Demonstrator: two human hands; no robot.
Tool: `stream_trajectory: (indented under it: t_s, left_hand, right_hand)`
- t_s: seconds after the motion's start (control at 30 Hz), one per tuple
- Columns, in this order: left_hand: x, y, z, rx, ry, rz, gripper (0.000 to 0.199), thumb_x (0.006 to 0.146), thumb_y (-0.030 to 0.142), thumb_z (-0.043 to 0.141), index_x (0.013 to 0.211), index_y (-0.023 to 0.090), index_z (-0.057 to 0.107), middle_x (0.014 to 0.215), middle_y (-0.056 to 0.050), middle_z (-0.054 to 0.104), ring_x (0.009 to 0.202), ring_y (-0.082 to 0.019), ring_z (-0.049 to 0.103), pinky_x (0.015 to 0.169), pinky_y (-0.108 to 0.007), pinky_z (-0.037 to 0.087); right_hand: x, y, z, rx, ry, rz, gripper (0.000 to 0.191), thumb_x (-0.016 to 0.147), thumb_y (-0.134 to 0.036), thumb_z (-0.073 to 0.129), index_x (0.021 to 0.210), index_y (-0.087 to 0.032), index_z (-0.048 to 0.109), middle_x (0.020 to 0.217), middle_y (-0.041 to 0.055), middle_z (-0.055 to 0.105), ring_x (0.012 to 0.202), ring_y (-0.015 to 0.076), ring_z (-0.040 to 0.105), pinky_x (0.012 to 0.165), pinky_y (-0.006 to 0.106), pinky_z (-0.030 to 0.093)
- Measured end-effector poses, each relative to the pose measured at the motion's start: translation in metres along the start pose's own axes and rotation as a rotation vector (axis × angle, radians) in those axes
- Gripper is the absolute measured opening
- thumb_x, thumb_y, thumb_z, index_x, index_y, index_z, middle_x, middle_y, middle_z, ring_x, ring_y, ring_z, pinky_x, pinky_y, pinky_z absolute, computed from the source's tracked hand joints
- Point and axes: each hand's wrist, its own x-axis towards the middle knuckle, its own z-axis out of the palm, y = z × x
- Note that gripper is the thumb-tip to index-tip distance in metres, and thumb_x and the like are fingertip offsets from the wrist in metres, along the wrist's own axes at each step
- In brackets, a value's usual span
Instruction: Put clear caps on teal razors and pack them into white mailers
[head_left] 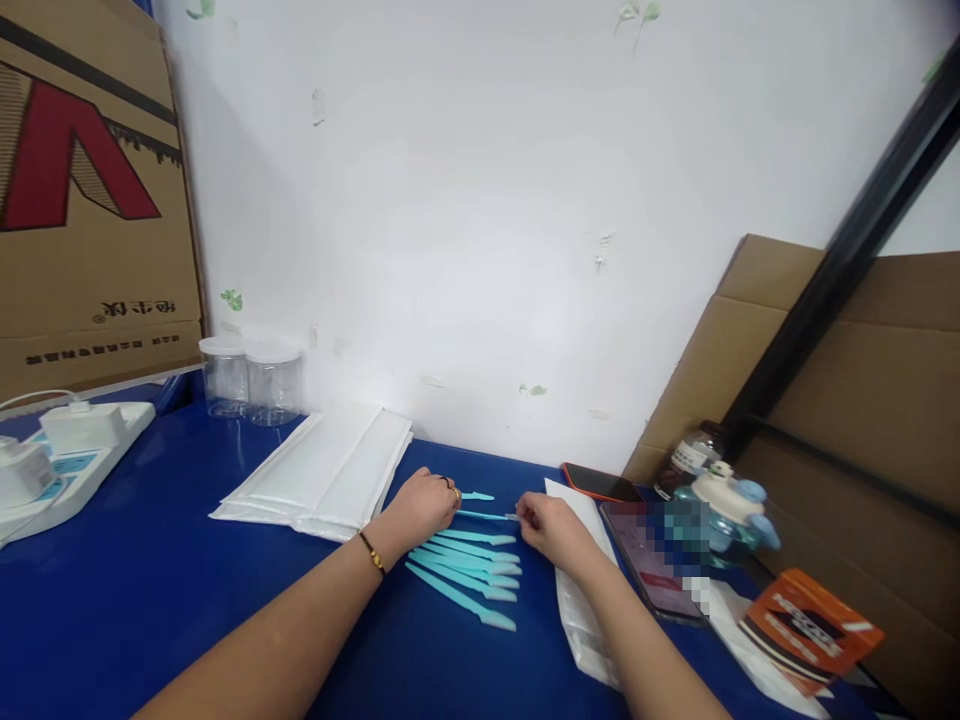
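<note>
Head cam only here. Left hand (427, 502) has its fingers curled in and looks to be gripping the handle end of 1 slim teal eyebrow razor (484, 517), well, that's what it looks like to me anyway. Right hand (553, 530) is in a fingertip pinch at the other end, apparently on a clear tip piece (513, 517). So neither hand reads as released. Whether that clear bit is a blade cover going on or coming off, or just part of the razor, can't tell, it's too small.

As for where the razor is: stretched between the 2 hands, over the blue table (450, 680), just beyond a fan of matching razors (460, 597) lying with their pale ends toward the right. There's 1 more teal razor (478, 496) on the far side, partly hidden by the left hand.

My read on the step: handling a single razor, both ends under control at once. From here I'd say it calls for a steady left grip and a light right pinch kept in line with the razor, without brushing the fan below. Fingers near a possible blade, so easy does it.

Nearby: white padded mailers (322, 470) just left of the left hand, a white packet (576, 610) by the right forearm, and a phone (656, 575) right of that.
</note>
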Motion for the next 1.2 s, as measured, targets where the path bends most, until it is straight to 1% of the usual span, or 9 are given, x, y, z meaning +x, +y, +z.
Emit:
stream_trajectory:
  t_s: [0.17,0.4,0.6,0.67,0.8,0.87,1.07,1.2]
  left_hand:
    - [0.001,0.002,0.001,-0.023,0.005,-0.007,0.014,0.081,0.016,0.047,0.071,0.017,0.057,0.071,-0.002,0.061,0.068,-0.016,0.057,0.063,-0.03,0.029]
    - [0.0,0.002,0.0,0.007,0.015,-0.004,0.016,0.081,0.015,0.047,0.069,0.016,0.057,0.068,-0.002,0.06,0.064,-0.016,0.056,0.062,-0.03,0.029]
    - [0.001,0.005,0.001,0.019,0.034,0.013,0.019,0.083,0.016,0.045,0.068,0.017,0.057,0.067,-0.002,0.061,0.062,-0.016,0.055,0.061,-0.03,0.028]
    - [0.001,0.005,0.001,0.048,0.043,0.018,0.02,0.083,0.015,0.044,0.067,0.017,0.056,0.065,-0.002,0.06,0.061,-0.015,0.055,0.061,-0.03,0.028]
    - [0.0,0.004,0.001,0.066,0.033,0.013,0.016,0.081,0.014,0.046,0.068,0.017,0.055,0.066,-0.002,0.06,0.062,-0.015,0.055,0.059,-0.03,0.027]
    - [0.001,0.003,0.0,0.06,0.027,0.011,0.016,0.08,0.013,0.046,0.067,0.017,0.055,0.066,-0.002,0.06,0.061,-0.015,0.055,0.059,-0.031,0.026]
    - [0.001,0.004,-0.001,0.041,0.037,0.017,0.018,0.081,0.014,0.045,0.066,0.016,0.054,0.066,-0.002,0.06,0.061,-0.015,0.054,0.059,-0.031,0.026]
    - [0.0,0.003,0.0,0.049,0.039,0.024,0.016,0.08,0.013,0.046,0.066,0.016,0.053,0.065,-0.001,0.058,0.061,-0.014,0.054,0.06,-0.03,0.027]
  right_hand:
    - [0.0,-0.006,0.0,0.029,-0.012,-0.037,0.014,0.072,-0.008,0.047,0.075,-0.019,0.056,0.066,-0.001,0.057,0.058,0.0108,0.05,0.055,0.019,0.032]
    - [0.0,0.001,-0.005,-0.019,0.008,-0.015,0.016,0.07,-0.007,0.048,0.076,-0.018,0.057,0.069,0.0006,0.057,0.061,0.0116,0.05,0.058,0.02,0.033]
    - [0.0,-0.012,-0.002,0.034,-0.03,-0.06,0.016,0.071,-0.007,0.046,0.075,-0.019,0.057,0.067,-0.0006,0.057,0.059,0.0109,0.05,0.055,0.019,0.032]
    - [0.0,-0.012,-0.003,0.019,-0.025,-0.05,0.016,0.07,-0.006,0.046,0.074,-0.018,0.057,0.066,-0.0004,0.057,0.059,0.011,0.05,0.056,0.019,0.032]
    - [-0.001,-0.004,-0.008,-0.01,-0.005,0.003,0.016,0.068,-0.007,0.048,0.075,-0.018,0.057,0.067,0.0002,0.058,0.059,0.0114,0.05,0.057,0.02,0.033]
    - [-0.002,-0.001,-0.008,0.001,-0.011,0.005,0.015,0.069,-0.008,0.049,0.075,-0.018,0.058,0.066,0.0001,0.058,0.059,0.0114,0.05,0.057,0.02,0.033]
    - [-0.002,-0.007,-0.005,0.025,-0.037,-0.029,0.016,0.069,-0.007,0.047,0.074,-0.019,0.058,0.064,-0.001,0.058,0.057,0.0106,0.05,0.054,0.019,0.032]
    - [-0.001,-0.006,-0.008,-0.022,-0.031,0.011,0.016,0.067,-0.006,0.048,0.073,-0.018,0.058,0.066,0.0,0.059,0.058,0.0109,0.05,0.056,0.019,0.033]
